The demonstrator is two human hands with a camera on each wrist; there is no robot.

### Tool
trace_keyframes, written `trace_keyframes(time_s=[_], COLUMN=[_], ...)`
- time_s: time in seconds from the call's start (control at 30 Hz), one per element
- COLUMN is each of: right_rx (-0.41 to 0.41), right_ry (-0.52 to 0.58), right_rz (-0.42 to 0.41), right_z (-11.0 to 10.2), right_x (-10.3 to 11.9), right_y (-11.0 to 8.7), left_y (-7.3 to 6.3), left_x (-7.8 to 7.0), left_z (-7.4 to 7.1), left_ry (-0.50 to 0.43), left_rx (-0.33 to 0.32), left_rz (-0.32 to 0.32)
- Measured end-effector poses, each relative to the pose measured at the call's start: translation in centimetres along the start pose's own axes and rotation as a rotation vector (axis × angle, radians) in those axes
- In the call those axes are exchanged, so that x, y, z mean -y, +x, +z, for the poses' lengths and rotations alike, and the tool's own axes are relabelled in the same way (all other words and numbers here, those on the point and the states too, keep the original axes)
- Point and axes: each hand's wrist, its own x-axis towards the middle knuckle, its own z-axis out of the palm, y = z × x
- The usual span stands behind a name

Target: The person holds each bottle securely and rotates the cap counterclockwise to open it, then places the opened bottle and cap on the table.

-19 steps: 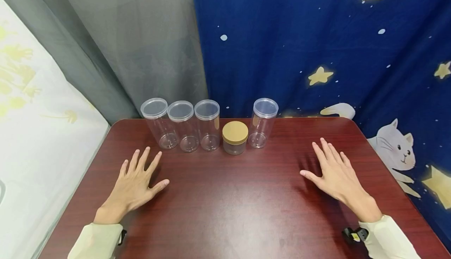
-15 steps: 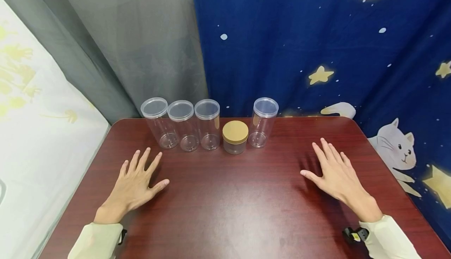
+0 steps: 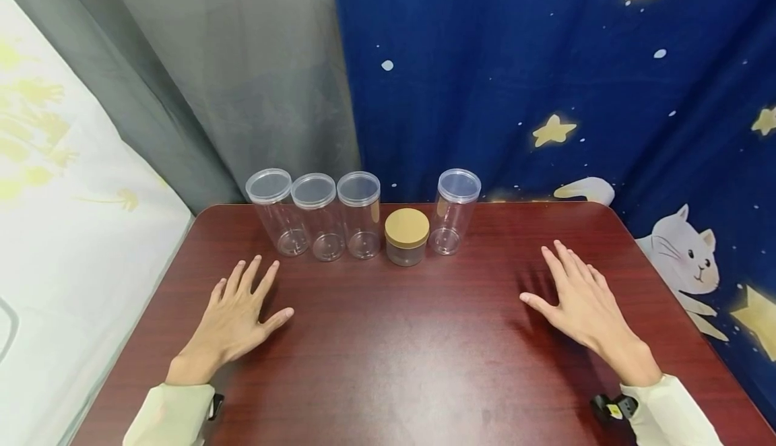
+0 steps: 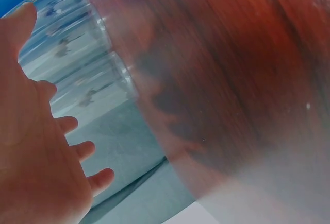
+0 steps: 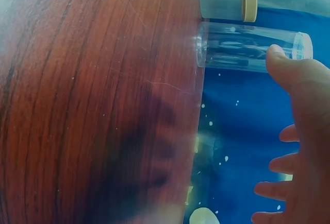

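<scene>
Plastic jars [image 3: 362, 217] stand between the left hand's [image 3: 233, 321] and right hand's [image 3: 587, 306] spread, empty fingers [image 3: 266, 280].

text: none readable | labels: none readable | numbers: none readable

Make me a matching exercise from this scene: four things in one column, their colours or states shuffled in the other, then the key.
Column one
1. short jar
2. table
3. starry curtain
4. left hand

Column two
A. reddish-brown
B. fingers spread, holding nothing
C. gold-lidded
D. deep blue

Right pairs: 1-C, 2-A, 3-D, 4-B
</scene>
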Motion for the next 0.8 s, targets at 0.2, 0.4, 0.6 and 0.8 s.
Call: trace_keyframes(time_s=[0.2, 0.4, 0.6, 0.8], right_rx=[-0.02, -0.048, -0.065, -0.057], right_ry=[0.025, 0.051, 0.069, 0.089], right_rz=[-0.009, -0.02, -0.022, -0.029], right_z=[0.0, 0.2, 0.2, 0.2], right_x=[0.3, 0.8, 1.5, 2.3], right_y=[0.1, 0.3, 0.5, 0.7], left_y=[0.3, 1.1, 2.4, 3.9], left_x=[0.1, 0.5, 0.4, 0.1], left_z=[0.1, 0.0, 0.0, 0.4], left_ry=[-0.052, -0.262, -0.467, -0.654], left_rx=[-0.01, -0.05, -0.099, -0.202], left_rz=[-0.044, -0.156, -0.24, -0.28])
